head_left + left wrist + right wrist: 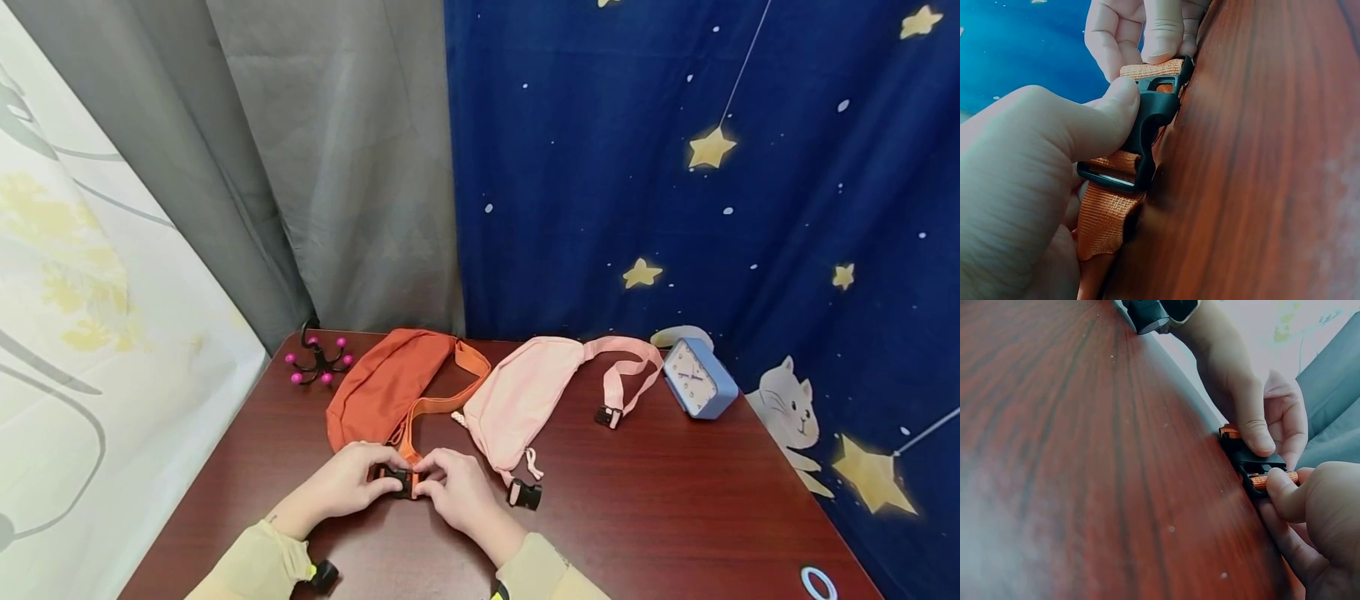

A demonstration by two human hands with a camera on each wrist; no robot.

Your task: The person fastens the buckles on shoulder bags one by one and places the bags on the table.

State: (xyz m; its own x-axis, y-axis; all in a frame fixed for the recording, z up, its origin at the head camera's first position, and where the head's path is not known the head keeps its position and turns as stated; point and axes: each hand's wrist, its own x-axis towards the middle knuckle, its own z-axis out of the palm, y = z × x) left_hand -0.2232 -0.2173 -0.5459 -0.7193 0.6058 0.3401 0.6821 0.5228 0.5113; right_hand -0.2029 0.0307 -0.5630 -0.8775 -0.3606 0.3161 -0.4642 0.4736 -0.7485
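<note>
A black side-release buckle [397, 482] lies between both hands near the table's front, its two halves fitted together. My left hand [351, 480] pinches the socket half, its thumb on top of the black plastic. With thumb and fingers, my right hand [461, 493] grips the prong half where the orange webbing [1150, 67] loops through it. The strap [423, 407] runs back to an orange waist bag [393, 383] lying just beyond the hands. In the left wrist view, the socket half [1150, 119] shows with orange webbing threaded through its end.
A pink waist bag [528, 396] lies right of the orange one, with separated black buckle halves on its strap ends. Behind stand a blue clock [697, 379] and a black hook rack [320, 360] with pink tips. A light-blue ring [817, 583] sits front right.
</note>
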